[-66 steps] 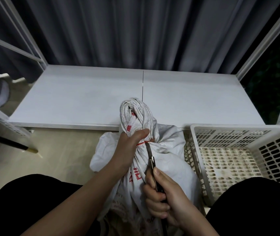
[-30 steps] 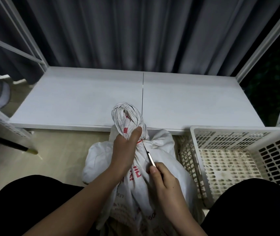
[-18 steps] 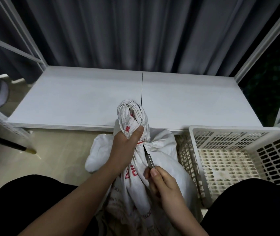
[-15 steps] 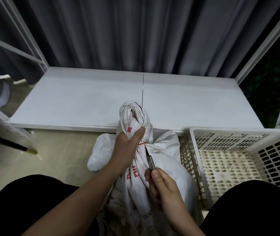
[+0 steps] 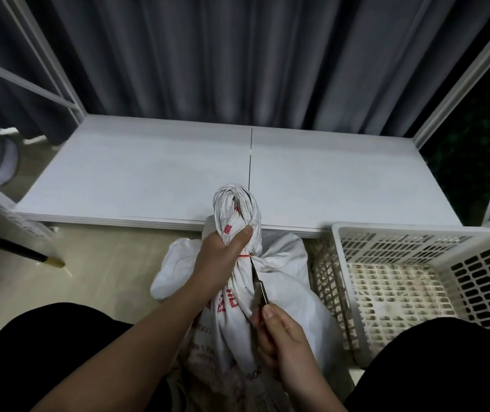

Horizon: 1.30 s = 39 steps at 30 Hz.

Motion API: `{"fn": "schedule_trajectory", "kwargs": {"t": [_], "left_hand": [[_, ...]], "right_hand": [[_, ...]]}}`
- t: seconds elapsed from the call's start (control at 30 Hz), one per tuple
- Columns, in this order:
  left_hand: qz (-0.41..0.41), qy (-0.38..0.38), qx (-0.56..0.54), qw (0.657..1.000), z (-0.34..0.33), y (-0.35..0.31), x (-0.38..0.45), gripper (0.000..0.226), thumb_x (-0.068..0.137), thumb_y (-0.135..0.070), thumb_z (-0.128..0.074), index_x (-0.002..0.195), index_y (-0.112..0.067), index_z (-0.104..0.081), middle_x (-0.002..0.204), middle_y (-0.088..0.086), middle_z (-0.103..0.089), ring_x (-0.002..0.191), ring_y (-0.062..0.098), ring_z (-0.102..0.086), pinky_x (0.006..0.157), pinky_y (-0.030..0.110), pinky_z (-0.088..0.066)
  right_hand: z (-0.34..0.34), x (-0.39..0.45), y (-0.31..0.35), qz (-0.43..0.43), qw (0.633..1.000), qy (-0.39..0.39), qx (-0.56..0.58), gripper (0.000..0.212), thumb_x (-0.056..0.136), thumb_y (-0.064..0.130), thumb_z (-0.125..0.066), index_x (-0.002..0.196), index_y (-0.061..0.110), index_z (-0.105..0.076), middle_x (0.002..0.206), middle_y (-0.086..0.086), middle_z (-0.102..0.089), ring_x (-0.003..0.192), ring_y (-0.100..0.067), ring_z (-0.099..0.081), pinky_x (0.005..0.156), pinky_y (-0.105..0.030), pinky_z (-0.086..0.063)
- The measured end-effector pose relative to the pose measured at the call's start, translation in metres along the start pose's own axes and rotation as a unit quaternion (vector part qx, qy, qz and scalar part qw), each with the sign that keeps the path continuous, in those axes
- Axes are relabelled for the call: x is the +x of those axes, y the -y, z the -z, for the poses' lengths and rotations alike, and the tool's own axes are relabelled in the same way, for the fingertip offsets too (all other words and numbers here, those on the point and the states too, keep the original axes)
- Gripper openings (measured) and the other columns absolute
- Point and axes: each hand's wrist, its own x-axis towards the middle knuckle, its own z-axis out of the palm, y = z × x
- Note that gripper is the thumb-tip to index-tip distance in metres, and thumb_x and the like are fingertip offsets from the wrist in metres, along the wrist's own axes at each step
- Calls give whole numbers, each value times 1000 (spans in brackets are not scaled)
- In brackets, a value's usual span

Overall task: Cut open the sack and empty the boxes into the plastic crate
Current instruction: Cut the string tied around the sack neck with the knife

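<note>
We grip twisted neck of white woven sack (image 5: pixel 279 263) in left hand (image 5: pixel 222 257), keeping red tie (image 5: pixel 245 256) taut. Right hand (image 5: pixel 279 331) closes around metal scissors (image 5: pixel 260 285), tips at tie. Sack stands on floor, beside cream perforated plastic crate (image 5: pixel 416 281); boxes unseen.
</note>
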Motion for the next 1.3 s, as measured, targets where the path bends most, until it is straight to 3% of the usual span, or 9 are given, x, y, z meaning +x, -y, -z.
{"fn": "schedule_trajectory", "kwargs": {"t": [0.17, 0.3, 0.37, 0.53, 0.63, 0.8, 0.97, 1.17, 1.3], "left_hand": [[2, 12, 9, 1000, 1, 1, 0, 42, 61, -66, -61, 81, -30, -72, 86, -13, -74, 90, 5, -68, 91, 32, -51], [11, 35, -4, 999, 3, -1, -2, 16, 88, -39, -64, 94, -26, -71, 94, -9, -74, 95, 8, -68, 92, 30, -50], [26, 77, -39, 996, 3, -5, -4, 18, 92, -30, -61, 105, -21, -69, 103, -3, -74, 100, 12, -68, 93, 29, -49], [40, 146, 3, 989, 9, -12, -5, 10, 86, -14, -68, 89, -24, -68, 91, -7, -74, 86, 7, -69, 78, 19, -52], [37, 115, 1, 993, 10, -12, -5, 7, 86, -16, -68, 88, -23, -70, 83, -12, -73, 75, -1, -69, 65, 11, -50], [52, 74, -60, 994, 6, -11, -10, 39, 70, -29, -71, 104, -10, -72, 95, 3, -76, 93, 19, -71, 91, 35, -52], [58, 66, -92, 992, 6, -14, -13, 39, 69, -27, -71, 103, -8, -72, 94, 7, -76, 92, 24, -71, 95, 43, -52], [28, 45, -92, 994, 2, -13, -18, 10, 86, -16, -65, 91, -16, -73, 90, 1, -76, 92, 18, -71, 94, 39, -51], [-15, 31, -87, 996, 0, -15, -24, 18, 88, -11, -63, 82, -25, -73, 87, -8, -76, 89, 9, -70, 86, 30, -50]], "right_hand": [[1, -2, -1, -8, 1000, 3, -9, 27, 95, 24, -41, 80, 3, -50, 44, 2, -23, 34, -5, -15, 34, -10, -16], [5, -3, 3, 27, 990, -34, -136, 32, 97, 29, -47, 72, 12, -56, 47, 2, -29, 39, -6, -23, 38, -14, -21], [9, -3, 6, 45, 980, -47, -188, 33, 97, 25, -46, 68, 16, -58, 50, 0, -33, 45, -7, -28, 43, -15, -23], [11, -5, 9, 56, 969, -54, -234, 31, 98, 23, -47, 70, 15, -59, 52, 2, -39, 47, -5, -32, 46, -14, -26], [10, -6, 9, 51, 973, -50, -219, 30, 98, 23, -46, 74, 12, -59, 47, 6, -35, 43, -3, -29, 43, -12, -24], [6, -7, 7, 47, 983, -47, -169, 31, 93, 36, -49, 73, 16, -61, 45, 5, -29, 40, -5, -23, 40, -14, -20], [4, -7, 6, 54, 990, -27, -129, 29, 84, 39, -48, 75, 14, -61, 45, 3, -27, 41, -7, -21, 39, -15, -19], [4, -8, 12, 46, 994, -9, -99, 32, 84, 36, -49, 79, 6, -59, 43, 3, -25, 37, -6, -18, 36, -13, -17], [5, -12, 18, 40, 992, -10, -118, 34, 89, 38, -52, 77, 7, -59, 44, 2, -24, 37, -6, -18, 36, -12, -17]]}}
